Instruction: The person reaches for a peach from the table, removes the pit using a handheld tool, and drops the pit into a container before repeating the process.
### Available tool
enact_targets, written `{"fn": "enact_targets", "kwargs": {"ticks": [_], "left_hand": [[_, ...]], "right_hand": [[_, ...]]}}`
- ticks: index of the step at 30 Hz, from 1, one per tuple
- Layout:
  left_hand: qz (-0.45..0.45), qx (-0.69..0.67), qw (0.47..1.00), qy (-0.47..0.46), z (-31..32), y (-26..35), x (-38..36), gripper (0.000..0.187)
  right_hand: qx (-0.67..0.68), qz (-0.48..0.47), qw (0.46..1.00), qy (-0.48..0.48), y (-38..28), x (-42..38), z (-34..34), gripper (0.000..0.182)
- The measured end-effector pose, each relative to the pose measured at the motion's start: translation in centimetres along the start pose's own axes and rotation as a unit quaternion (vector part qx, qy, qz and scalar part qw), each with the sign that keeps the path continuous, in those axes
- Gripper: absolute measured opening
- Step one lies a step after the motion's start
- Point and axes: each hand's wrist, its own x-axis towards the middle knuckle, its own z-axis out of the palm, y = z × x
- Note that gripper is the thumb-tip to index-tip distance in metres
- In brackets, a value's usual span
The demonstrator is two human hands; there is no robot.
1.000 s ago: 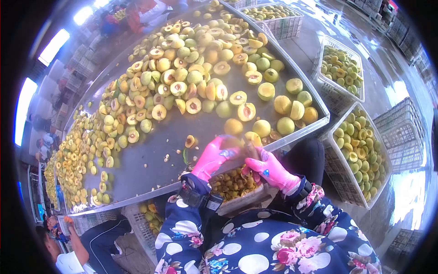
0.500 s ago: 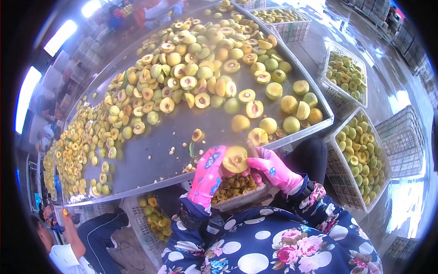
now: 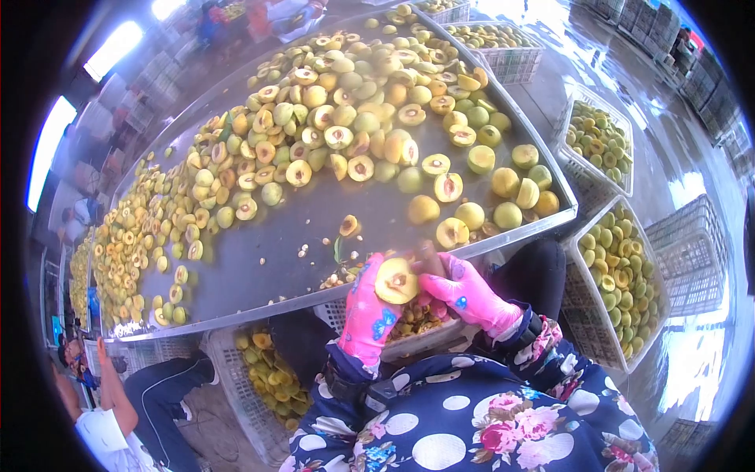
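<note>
My left hand [image 3: 370,316], in a pink patterned glove, is closed around a yellow peach half [image 3: 395,282], cut face up, with the hollow at its centre in view. Beside it my right hand [image 3: 470,296], gloved alike, is closed on a tool with a brown handle [image 3: 428,259]; its working end is hidden. Both hands are over a crate of peach pieces [image 3: 421,318], just in front of the metal table's edge [image 3: 259,308]. A loose peach half [image 3: 349,226] lies on the table ahead of my left hand.
A large heap of halved peaches [image 3: 314,118] covers much of the table. Crates of peaches stand at the right [image 3: 617,271], farther back [image 3: 598,134] and at my lower left [image 3: 271,377]. Another person's arm [image 3: 114,385] is at the far left.
The peach half and my left hand have shifted slightly left and down, and the half has turned. The brown handle shows more clearly in my right hand. The view has shifted a little.
</note>
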Motion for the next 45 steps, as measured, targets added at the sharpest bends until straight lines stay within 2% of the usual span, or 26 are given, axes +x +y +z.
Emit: {"fn": "enact_targets", "kwargs": {"ticks": [2, 4, 7, 10, 16, 18, 20, 22, 25, 28, 31, 34, 36, 38, 40, 45], "left_hand": [[-0.107, -0.216, 0.97, 0.012, -0.1, 0.7, 0.4, 0.041], [-0.209, -0.421, 0.883, 0.021, -0.2, 1.4, 0.6, 0.047], [-0.215, -0.483, 0.848, 0.02, -0.1, 3.4, -0.1, 0.044], [-0.21, -0.484, 0.848, 0.041, -0.3, 3.0, -0.7, 0.045], [-0.132, -0.359, 0.923, 0.046, 0.4, 3.5, -1.5, 0.045], [-0.073, -0.209, 0.975, 0.034, 0.4, 3.4, -1.8, 0.045], [-0.08, -0.226, 0.97, 0.035, 0.4, 3.4, -2.0, 0.045], [-0.15, -0.408, 0.899, 0.047, 0.5, 3.8, -2.0, 0.044], [-0.103, -0.335, 0.936, 0.011, 0.7, 4.0, -2.5, 0.038], [-0.15, -0.462, 0.874, 0.019, 0.6, 3.8, -2.4, 0.037], [-0.13, -0.434, 0.886, 0.101, 1.8, 3.5, -2.4, 0.035], [-0.123, -0.354, 0.915, 0.148, 2.5, 3.2, -2.4, 0.025], [-0.135, -0.34, 0.916, 0.161, 2.6, 2.9, -2.2, 0.021], [-0.148, -0.331, 0.917, 0.168, 2.5, 2.5, -2.0, 0.018], [-0.159, -0.329, 0.915, 0.167, 2.3, 2.3, -1.9, 0.015], [-0.171, -0.285, 0.925, 0.183, 1.8, 1.6, -1.7, 0.012]], "right_hand": [[0.023, -0.011, 1.0, 0.002, 0.2, -0.3, 0.1, 0.035], [-0.043, -0.011, 0.999, 0.015, -0.4, -1.5, 0.7, 0.035], [-0.122, 0.02, 0.992, -0.003, -0.7, -3.2, 1.6, 0.035], [-0.229, 0.038, 0.972, -0.021, -0.7, -3.9, 2.3, 0.035], [-0.36, -0.022, 0.933, -0.014, -0.3, -4.1, 3.3, 0.031], [-0.377, -0.018, 0.926, -0.018, -0.5, -4.2, 3.5, 0.03], [-0.381, -0.014, 0.924, -0.022, -0.8, -4.3, 3.9, 0.029], [-0.373, -0.009, 0.927, -0.024, -1.0, -4.5, 4.2, 0.028], [-0.391, -0.034, 0.92, -0.02, -0.5, -4.5, 4.3, 0.027], [-0.419, -0.111, 0.901, -0.007, 0.5, -4.4, 4.4, 0.024], [-0.44, -0.121, 0.89, -0.007, 2.0, -4.0, 3.7, 0.023], [-0.623, -0.207, 0.752, -0.065, 4.2, -3.2, 2.1, 0.023], [-0.598, -0.256, 0.758, -0.058, 5.9, -2.0, 1.5, 0.027], [-0.564, -0.227, 0.793, -0.04, 6.5, -1.9, 1.4, 0.032], [-0.518, -0.116, 0.848, -0.01, 4.1, -2.8, 2.9, 0.037], [-0.476, -0.133, 0.869, -0.035, 6.1, -1.8, 2.4, 0.046]]}}
